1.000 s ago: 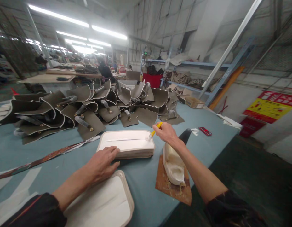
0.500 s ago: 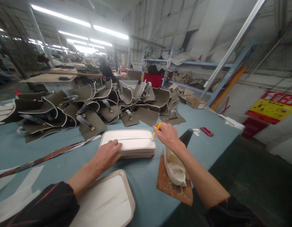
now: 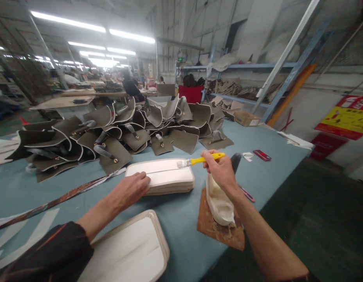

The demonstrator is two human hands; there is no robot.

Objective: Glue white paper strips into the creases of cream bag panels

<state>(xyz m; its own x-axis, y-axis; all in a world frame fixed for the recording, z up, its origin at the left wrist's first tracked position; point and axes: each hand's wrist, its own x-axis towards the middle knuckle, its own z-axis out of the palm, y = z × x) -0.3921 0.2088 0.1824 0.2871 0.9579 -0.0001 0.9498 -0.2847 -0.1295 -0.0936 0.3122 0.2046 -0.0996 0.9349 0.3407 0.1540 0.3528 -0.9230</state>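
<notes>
My right hand (image 3: 219, 169) is closed round the yellow handle of a paintbrush (image 3: 195, 160). The brush lies nearly level, and its pale bristles meet the top white panel (image 3: 160, 172) near its right end. This panel, rounded at the corners and crossed lengthwise by a dark line, tops a stack of beige-edged panels (image 3: 172, 188). My left hand (image 3: 138, 183), fingers bent together, grips the stack's near left edge. Below my right hand, a cut-open white plastic bottle (image 3: 221, 211) with cream-coloured paste inside lies on a brown board (image 3: 206, 223).
Another stack of white panels (image 3: 131, 250) lies closest to me. Grey-brown bag pieces (image 3: 181, 139) with handles are heaped across the back. To the right are a red box-like object (image 3: 262, 155), a pink-edged tool (image 3: 248, 194) and the table edge. A patterned strip (image 3: 66, 194) lies left.
The brush has swung from steep to nearly level, its bristles shifting left over the panel. My right hand has moved a little right. The view has shifted slightly; my left hand stays at the stack.
</notes>
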